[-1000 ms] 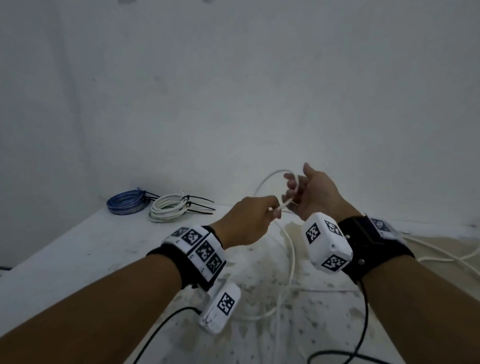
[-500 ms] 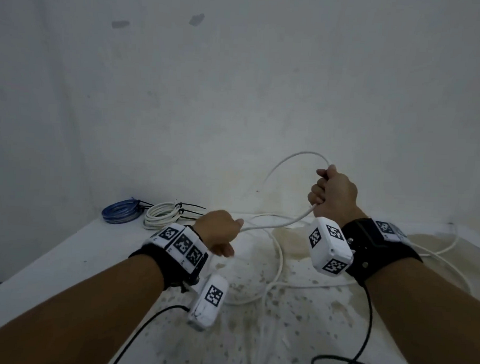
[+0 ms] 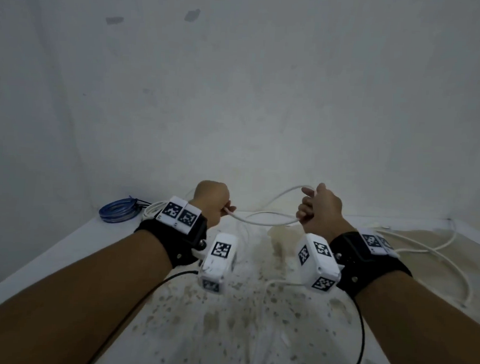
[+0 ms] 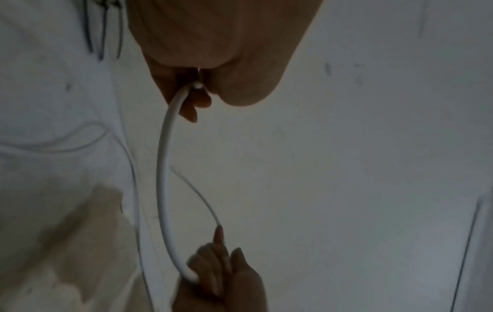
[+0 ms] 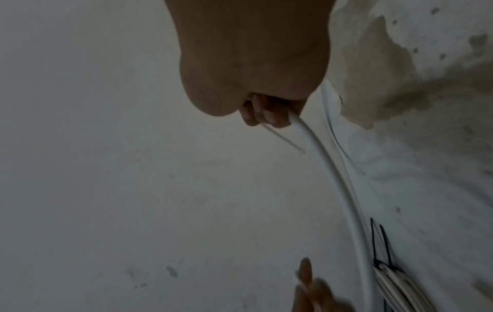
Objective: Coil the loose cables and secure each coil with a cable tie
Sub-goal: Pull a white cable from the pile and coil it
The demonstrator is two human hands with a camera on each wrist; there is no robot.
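A loose white cable (image 3: pixel 264 223) sags in the air between my two hands above the table. My left hand (image 3: pixel 218 205) grips one stretch of it in a fist, seen close in the left wrist view (image 4: pixel 197 99). My right hand (image 3: pixel 311 212) holds the cable (image 5: pixel 341 179) with curled fingers (image 5: pixel 262 115). A thinner white strand (image 5: pixel 282 139) sticks out from those fingers; I cannot tell what it is. More cable (image 3: pixel 436 253) trails in loops over the table's right side.
A blue coil (image 3: pixel 119 213) and a white coil (image 3: pixel 151 209) with black ties (image 5: pixel 381 247) lie at the table's back left by the wall. The stained white table (image 3: pixel 240 333) has its left edge near my left forearm. Black camera leads (image 3: pixel 361 338) hang below my wrists.
My hands were together at the cable and have drawn apart. The left hand moved left and up, and a longer stretch of cable now hangs between them.
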